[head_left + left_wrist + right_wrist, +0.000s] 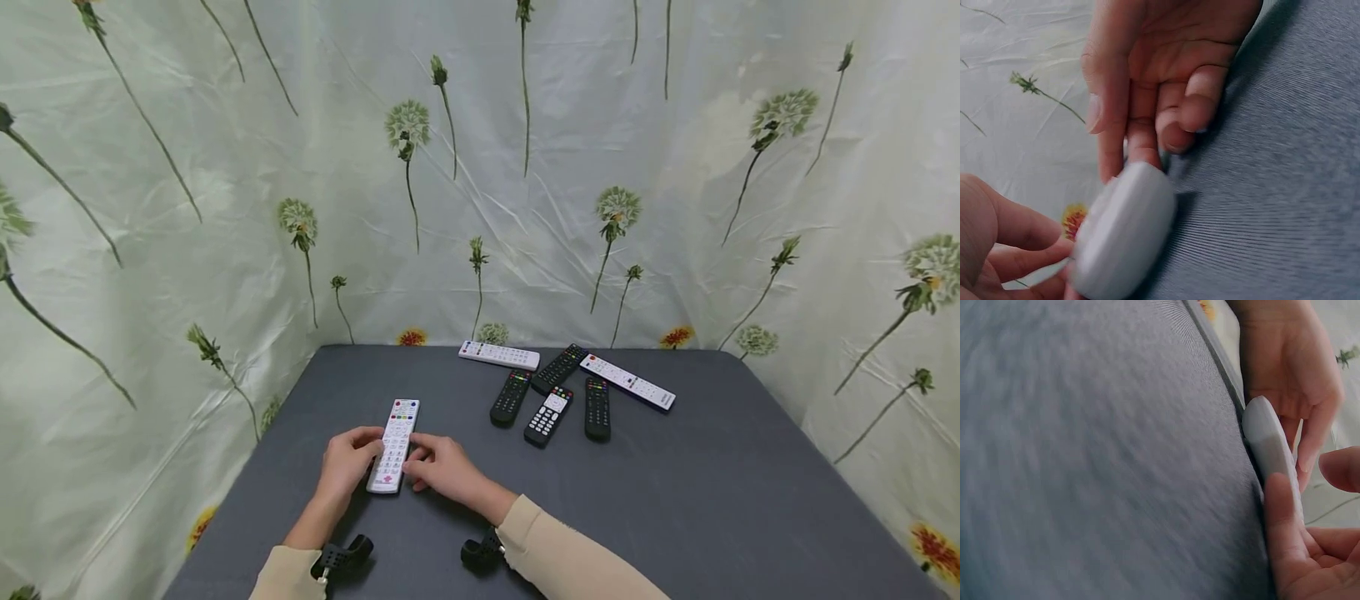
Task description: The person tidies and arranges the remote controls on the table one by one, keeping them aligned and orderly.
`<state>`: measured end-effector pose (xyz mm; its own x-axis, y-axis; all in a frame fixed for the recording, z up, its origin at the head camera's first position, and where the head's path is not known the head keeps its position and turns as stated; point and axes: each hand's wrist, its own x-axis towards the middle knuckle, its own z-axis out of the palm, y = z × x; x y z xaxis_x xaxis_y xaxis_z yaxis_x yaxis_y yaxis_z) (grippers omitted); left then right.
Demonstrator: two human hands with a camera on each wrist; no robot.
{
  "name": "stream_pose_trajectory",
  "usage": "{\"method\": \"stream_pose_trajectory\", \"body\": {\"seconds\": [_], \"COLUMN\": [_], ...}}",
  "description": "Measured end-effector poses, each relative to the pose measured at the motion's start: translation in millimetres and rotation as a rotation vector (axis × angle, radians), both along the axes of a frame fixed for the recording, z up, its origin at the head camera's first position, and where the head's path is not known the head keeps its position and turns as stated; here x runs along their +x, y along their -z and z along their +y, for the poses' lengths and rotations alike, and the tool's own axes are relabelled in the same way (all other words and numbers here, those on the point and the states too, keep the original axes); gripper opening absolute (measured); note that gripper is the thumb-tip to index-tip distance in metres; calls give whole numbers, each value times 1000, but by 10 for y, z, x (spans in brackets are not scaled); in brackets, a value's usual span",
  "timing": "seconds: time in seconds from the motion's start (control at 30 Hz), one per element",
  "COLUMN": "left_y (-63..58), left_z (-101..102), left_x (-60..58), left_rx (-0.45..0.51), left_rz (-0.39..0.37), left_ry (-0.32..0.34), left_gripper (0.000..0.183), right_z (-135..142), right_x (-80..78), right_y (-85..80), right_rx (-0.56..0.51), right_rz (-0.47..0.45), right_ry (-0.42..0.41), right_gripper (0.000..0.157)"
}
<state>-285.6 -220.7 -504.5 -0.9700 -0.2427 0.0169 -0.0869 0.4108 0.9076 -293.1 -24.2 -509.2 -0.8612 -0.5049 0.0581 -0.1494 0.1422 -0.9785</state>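
One left hand and one right hand hold that white remote control between them there.

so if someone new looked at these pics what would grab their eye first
Probably the white remote left of the middle in the head view, with left fingers and right fingers at its long edges. Next comes the cluster of six other remotes, four black and two white, toward the far edge of the dark table. Behind it hangs a pale flower-printed sheet.

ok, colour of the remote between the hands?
The remote is white; clearest in the head view.
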Motion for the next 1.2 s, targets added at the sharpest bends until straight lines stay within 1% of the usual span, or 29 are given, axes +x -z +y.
{"method": "stream_pose_trajectory", "body": {"seconds": [0.13, 0.2, 0.27, 0.3, 0.37, 0.43, 0.53, 0.63, 0.77, 0.83, 0.97, 1.07, 1.13, 1.2], "left_y": [-63, -97, -139, -161, -212, -266, -331, -374, -407, -430, -507, -550, -560, -552], "left_z": [-32, -42, -35, -28, -3, 41, 141, 281, 493, 604, 847, 1007, 1086, 1154], "left_x": [-35, -61, -91, -107, -145, -191, -277, -353, -459, -536, -739, -900, -998, -1076], "left_rx": [-10, -18, -44, -64, -105, -148, -154, -107, -30, 18, 110, 175, 236, 318], "left_rz": [-47, -65, -71, -70, -58, -27, 15, 48, 62, 58, 27, -8, -43, -83], "left_ry": [59, 90, 110, 108, 92, 65, 41, 53, 94, 110, 106, 98, 101, 112], "left_gripper": [29, 31, 31, 31, 31, 31, 31, 31, 29, 29, 31, 33, 35, 39], "right_z": [100, 163, 231, 267, 341, 422, 556, 699, 891, 987, 1184, 1306, 1378, 1441], "right_x": [-40, -83, -139, -166, -232, -294, -400, -508, -656, -748, -946, -1084, -1174, -1241], "right_y": [-132, -214, -301, -347, -432, -524, -633, -711, -784, -814, -885, -921, -904, -888], "right_rx": [6, 43, 100, 139, 209, 278, 368, 424, 444, 456, 487, 508, 516, 512], "right_rz": [-53, -43, -3, 23, 85, 154, 246, 292, 292, 294, 304, 292, 280, 280], "right_ry": [-80, -117, -138, -146, -157, -157, -141, -113, -70, -36, 63, 136, 173, 202], "right_gripper": [56, 56, 56, 56, 52, 47, 39, 35, 34, 34, 32, 32, 34, 36]}}
